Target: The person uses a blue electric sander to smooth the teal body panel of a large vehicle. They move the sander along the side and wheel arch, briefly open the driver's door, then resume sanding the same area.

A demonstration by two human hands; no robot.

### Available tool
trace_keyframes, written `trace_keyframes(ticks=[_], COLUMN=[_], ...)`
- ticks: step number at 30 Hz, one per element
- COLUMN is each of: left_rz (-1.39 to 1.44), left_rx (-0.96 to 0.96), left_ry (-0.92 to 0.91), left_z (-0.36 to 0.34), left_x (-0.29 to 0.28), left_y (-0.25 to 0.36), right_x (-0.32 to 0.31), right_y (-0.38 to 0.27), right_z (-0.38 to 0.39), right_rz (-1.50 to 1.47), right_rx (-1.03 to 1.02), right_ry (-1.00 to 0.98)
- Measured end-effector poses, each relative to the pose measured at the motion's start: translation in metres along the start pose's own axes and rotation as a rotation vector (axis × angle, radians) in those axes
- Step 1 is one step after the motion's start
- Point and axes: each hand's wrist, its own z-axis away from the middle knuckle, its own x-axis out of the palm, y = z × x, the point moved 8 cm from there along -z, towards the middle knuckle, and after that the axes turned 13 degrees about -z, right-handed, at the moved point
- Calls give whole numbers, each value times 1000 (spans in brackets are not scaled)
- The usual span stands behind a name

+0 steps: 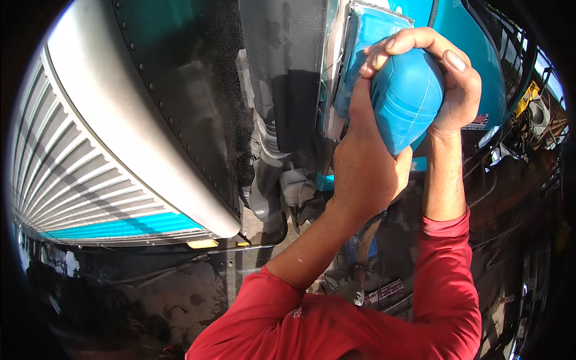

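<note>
Count, head view.
Hands: 2, a left hand [366, 162] and a right hand [447, 84], both on the same tool.
Red sleeves: 2, one per forearm.
Blue sander [402, 96] with rounded body: 1.
Rectangular sanding pad [360, 42] under it: 1.
Teal vehicle panel [474, 36]: 1.
Chrome grille [84, 180] with many thin bars, bars not countable: 1.
Rivet rows along the dark edge: 2; rivets themselves too small to count.
Yellow marker lights [203, 243] below the grille: 2.
</note>
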Motion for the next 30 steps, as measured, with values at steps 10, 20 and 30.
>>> trace_keyframes(ticks=[10,20,30], left_rz=[-45,-62,125], left_rx=[-215,-168,-339], left_ry=[-20,52,28], left_z=[71,68,32], left_x=[23,14,11], left_y=[-39,-30,-15], right_x=[9,21,2], right_y=[32,30,22], right_z=[57,55,17], right_rz=[93,167,86], right_rx=[-164,-25,105], right_ry=[-229,-185,-81])
